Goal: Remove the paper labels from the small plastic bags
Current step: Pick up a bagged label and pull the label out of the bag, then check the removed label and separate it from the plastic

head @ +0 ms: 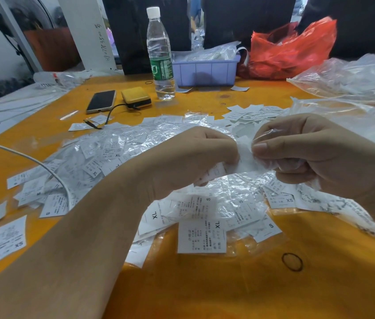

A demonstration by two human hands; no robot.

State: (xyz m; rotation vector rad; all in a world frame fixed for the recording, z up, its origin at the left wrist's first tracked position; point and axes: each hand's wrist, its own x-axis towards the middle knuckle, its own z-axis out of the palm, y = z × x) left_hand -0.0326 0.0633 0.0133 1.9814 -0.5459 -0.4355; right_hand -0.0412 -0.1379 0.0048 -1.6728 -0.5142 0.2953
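Small crinkled clear bag [265, 147] with white paper label [246, 157], held above the orange table [274, 284]. Left hand [195, 157] curled, pinching the label; right hand [297, 153] curled, pinching the film. Beneath: heap [182, 203] of glossy bags and rectangular printed labels. Behind: ribbed clear bottle [160, 54], lavender bin [205, 70].

Bare worktop [274, 284] at near edge, only a rubber band [292, 262] there. Label pile [117, 157] fills middle; bottle [160, 54], bin [205, 70], phone [101, 101] block far edge.
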